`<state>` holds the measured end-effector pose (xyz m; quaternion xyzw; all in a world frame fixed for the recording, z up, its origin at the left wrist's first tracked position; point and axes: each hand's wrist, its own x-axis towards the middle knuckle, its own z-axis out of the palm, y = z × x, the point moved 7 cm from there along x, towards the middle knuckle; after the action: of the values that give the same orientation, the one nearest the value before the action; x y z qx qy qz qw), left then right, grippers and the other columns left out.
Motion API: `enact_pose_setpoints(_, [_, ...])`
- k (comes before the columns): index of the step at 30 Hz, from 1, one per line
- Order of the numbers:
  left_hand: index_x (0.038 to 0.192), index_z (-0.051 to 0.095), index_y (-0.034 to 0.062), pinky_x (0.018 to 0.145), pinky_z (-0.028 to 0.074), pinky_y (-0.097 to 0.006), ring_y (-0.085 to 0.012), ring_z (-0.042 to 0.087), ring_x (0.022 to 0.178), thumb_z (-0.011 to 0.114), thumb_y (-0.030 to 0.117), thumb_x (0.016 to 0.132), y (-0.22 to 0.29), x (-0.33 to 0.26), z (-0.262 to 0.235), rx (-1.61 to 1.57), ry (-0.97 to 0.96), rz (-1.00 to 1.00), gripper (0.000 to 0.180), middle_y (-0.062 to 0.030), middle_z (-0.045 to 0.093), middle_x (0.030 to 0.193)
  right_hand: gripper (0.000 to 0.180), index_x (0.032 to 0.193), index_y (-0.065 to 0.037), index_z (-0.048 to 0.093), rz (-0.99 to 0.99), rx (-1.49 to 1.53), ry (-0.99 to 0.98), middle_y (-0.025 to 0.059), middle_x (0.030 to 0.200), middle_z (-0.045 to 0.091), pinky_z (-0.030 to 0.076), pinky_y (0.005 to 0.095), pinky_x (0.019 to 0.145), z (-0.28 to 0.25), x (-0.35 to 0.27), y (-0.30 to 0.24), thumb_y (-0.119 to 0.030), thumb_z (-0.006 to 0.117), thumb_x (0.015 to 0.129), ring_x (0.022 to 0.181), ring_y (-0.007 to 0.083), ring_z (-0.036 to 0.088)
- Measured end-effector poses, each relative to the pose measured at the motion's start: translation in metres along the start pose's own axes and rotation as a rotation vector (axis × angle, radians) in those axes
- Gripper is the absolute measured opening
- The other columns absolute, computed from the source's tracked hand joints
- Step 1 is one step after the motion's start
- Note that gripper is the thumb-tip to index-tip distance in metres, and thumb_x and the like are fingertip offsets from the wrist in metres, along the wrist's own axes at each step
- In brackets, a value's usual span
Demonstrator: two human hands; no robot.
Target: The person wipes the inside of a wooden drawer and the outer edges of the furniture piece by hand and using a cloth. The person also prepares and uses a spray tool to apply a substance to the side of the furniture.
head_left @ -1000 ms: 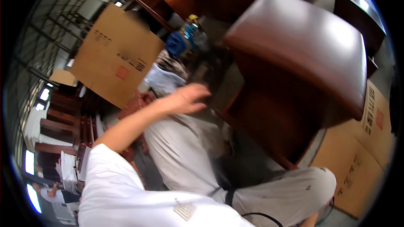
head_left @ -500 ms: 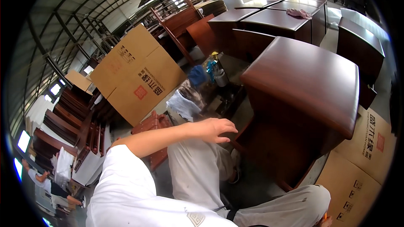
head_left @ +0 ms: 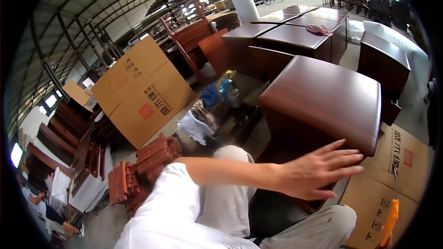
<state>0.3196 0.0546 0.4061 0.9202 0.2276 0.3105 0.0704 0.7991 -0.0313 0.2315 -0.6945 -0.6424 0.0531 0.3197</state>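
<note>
My left hand (head_left: 318, 171) reaches across my body to the right, fingers spread and palm down, holding nothing. It hovers at the near front corner of a dark brown wooden cabinet (head_left: 323, 97); I cannot tell whether it touches the wood. My white sleeve and light trousers (head_left: 230, 203) fill the lower middle. At the lower right edge an orange-handled tool (head_left: 391, 219) stands upright over flattened cardboard (head_left: 397, 166). Only a sliver of my right hand (head_left: 384, 244) shows beneath it, apparently gripping it.
Large cardboard boxes (head_left: 143, 97) lean at the left. Stacks of reddish wooden parts (head_left: 147, 161) lie on the floor beside them. Bags and bottles (head_left: 217, 101) sit between boxes and cabinet. More dark cabinets (head_left: 295, 37) stand behind, one with a pink cloth (head_left: 319, 29). A person (head_left: 41, 207) crouches far left.
My left hand has swung rightward from above my lap to the cabinet's near corner, fingers opening wider. The view has tilted up, showing more of the hall.
</note>
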Motion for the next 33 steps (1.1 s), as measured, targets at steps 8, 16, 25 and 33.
enact_pose_setpoints(8, [0.117,0.062,0.0059,0.103,0.048,-0.047,-0.0233,0.066,0.096,0.076,0.045,0.093,0.014,0.030,0.011,0.082,0.103,0.128,0.048,-0.0056,0.065,0.100,0.044,0.153,-0.016,0.051,-0.293,-0.210,-0.347,0.0116,0.149,0.055,0.039,0.0432,0.115,0.042,0.009,-0.161,-0.025,0.050,0.110,0.137,0.0255,0.050])
enact_pose_setpoints(16, [0.106,0.061,0.0130,0.063,0.048,-0.030,-0.0140,0.064,0.074,0.077,0.036,0.092,-0.019,-0.077,-0.048,0.049,0.224,0.124,0.031,0.0014,0.060,0.088,0.033,0.119,-0.005,0.069,-0.717,0.057,-0.209,0.0037,0.073,0.062,0.047,0.0341,0.063,0.026,0.015,-0.358,-0.031,0.069,0.098,0.058,0.0196,0.059])
enact_pose_setpoints(25, [0.105,0.062,0.0113,0.063,0.052,-0.029,-0.0152,0.065,0.074,0.075,0.020,0.090,-0.029,-0.158,-0.114,0.468,0.322,0.115,0.022,0.0017,0.065,0.091,0.045,0.085,-0.008,0.065,-0.799,0.114,-0.220,0.0042,0.061,0.054,0.041,0.0383,0.059,0.052,0.043,-0.369,-0.047,0.054,0.105,0.053,0.0259,0.055])
enact_pose_setpoints(33, [0.124,0.060,0.0067,0.062,0.046,-0.025,-0.0115,0.060,0.066,0.060,0.025,0.108,-0.186,-0.471,-0.130,-0.002,0.812,-1.092,0.024,-0.0036,0.069,0.090,0.037,0.091,-0.002,0.057,-0.443,-0.043,-0.374,0.0051,0.065,0.040,0.030,0.0341,0.056,0.055,0.076,-0.301,-0.035,0.051,0.109,0.058,0.0153,0.037])
